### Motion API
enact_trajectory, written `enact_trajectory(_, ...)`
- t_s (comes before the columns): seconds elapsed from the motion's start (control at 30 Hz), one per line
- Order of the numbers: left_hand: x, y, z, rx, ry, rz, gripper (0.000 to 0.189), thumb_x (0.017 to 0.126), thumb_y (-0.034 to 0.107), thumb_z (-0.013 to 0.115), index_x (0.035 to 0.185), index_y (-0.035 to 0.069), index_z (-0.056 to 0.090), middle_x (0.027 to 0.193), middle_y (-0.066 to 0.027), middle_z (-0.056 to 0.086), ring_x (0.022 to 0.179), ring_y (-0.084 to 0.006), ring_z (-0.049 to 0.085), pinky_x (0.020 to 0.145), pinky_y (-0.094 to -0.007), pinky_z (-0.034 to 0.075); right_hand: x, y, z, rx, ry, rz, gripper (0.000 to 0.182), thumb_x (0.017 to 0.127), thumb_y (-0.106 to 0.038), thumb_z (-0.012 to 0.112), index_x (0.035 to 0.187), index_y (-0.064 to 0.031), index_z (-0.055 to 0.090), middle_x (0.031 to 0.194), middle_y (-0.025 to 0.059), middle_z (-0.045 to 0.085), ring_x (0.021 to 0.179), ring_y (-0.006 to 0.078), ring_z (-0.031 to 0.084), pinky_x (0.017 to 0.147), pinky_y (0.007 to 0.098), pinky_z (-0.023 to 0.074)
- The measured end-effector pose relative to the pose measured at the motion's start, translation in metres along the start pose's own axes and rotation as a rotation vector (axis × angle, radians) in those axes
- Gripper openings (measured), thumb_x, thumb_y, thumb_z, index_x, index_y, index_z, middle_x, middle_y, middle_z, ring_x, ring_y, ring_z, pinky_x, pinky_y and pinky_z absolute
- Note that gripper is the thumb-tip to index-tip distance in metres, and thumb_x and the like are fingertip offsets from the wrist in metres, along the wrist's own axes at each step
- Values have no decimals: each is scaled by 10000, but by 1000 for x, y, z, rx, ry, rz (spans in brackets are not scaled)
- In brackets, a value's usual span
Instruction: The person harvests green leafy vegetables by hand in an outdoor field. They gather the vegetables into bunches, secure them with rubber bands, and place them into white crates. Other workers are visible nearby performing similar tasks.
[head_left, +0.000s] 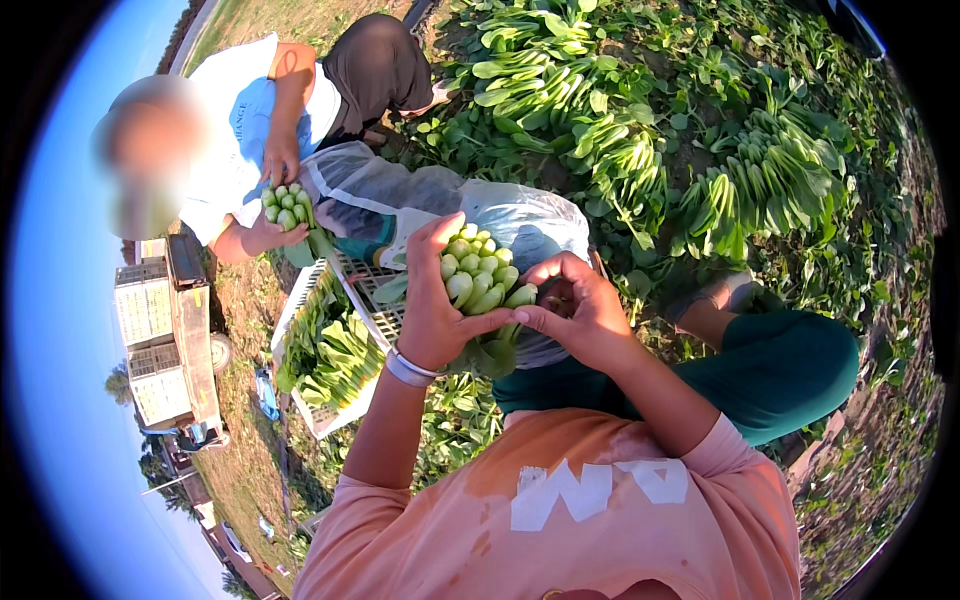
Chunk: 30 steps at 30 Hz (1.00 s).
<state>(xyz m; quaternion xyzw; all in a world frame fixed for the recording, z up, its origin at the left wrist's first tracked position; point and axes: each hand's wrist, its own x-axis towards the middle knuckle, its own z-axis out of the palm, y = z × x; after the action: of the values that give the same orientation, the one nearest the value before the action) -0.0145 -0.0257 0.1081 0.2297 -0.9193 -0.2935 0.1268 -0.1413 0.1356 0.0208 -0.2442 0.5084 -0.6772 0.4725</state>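
My left hand (435, 300) is wrapped around a bundle of leafy green heads (476, 270), which look like bok choy, with their pale cut bases facing up. A metal bangle (409, 369) circles that wrist. At the bundle's right edge, the thumb and fingers of my right hand (574, 307) pinch one head (521, 295) by its base. Clear plastic sheeting (525, 214) lies just beyond my hands, and leaves hang down below the bundle.
A co-worker (247, 142) sits opposite, holding a similar bundle (287, 206). A white plastic crate (322, 426) of packed greens stands at the left. Harvested greens (772, 176) lie in rows at the upper right. A vehicle (196, 352) loaded with crates (154, 382) stands farther off.
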Motion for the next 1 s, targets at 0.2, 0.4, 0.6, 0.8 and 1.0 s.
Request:
enact_trajectory(0.2,1,-11,-2,-81,-38,52,1306,544,627,942,1541,18,359,1426,-185,412,1322,-361,460,1145,-474,382,-10,2,10,-32,51,-53,266,863,-94,822,1070,-54,660,914,8,640,720,60,580,639,252,492)
enact_trajectory(0.4,2,-14,-7,-69,-69,96,1361,517,701,896,1549,5,346,1449,-204,400,1338,-378,447,1151,-487,371,-2,-8,28,-290,153,-234,174,800,-91,854,853,-38,697,842,39,658,709,160,631,622,311,498)
enact_trajectory(0.6,4,-13,-5,-71,-64,144,1340,518,702,890,1544,20,363,1430,-218,426,1321,-395,462,1134,-497,382,1,-14,32,-215,231,-145,180,799,-99,856,832,-49,686,839,43,650,687,137,599,619,290,481)
enact_trajectory(0.8,3,-14,-3,-82,-29,122,1286,538,644,921,1532,30,384,1395,-213,457,1288,-392,482,1112,-496,402,-8,-6,23,206,-15,-35,299,896,-17,764,1149,-54,609,981,15,665,779,95,638,767,267,554)
enact_trajectory(1.0,0,-16,-5,-99,-44,151,1316,516,672,910,1536,37,374,1428,-225,433,1319,-390,463,1132,-502,389,-16,-7,20,104,82,-72,336,883,5,803,1147,-52,603,964,18,676,779,62,644,724,240,539)
